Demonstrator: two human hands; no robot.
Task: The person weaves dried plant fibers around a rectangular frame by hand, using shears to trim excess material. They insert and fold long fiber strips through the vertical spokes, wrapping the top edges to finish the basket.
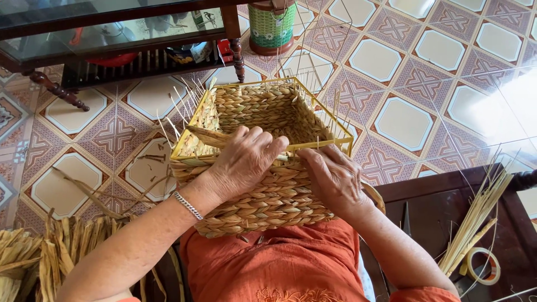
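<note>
She looks to be finishing the near rim of the woven basket (pixel 263 184) resting on her lap, left hand (pixel 243 162) clenched around a fibre strand (pixel 208 136), right hand (pixel 334 176) pressing the weave; next, I judge, comes tucking that strand tight along the yellow wire frame (pixel 324 114).

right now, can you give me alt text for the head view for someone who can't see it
Seen from above, a person's left hand and right hand work at the near rim of a half-woven rectangular straw basket resting on their lap. Thin wire uprights rise from its yellow frame. Dried straw bundles and a tape roll lie on a dark table at right, above a patterned tile floor.
</note>
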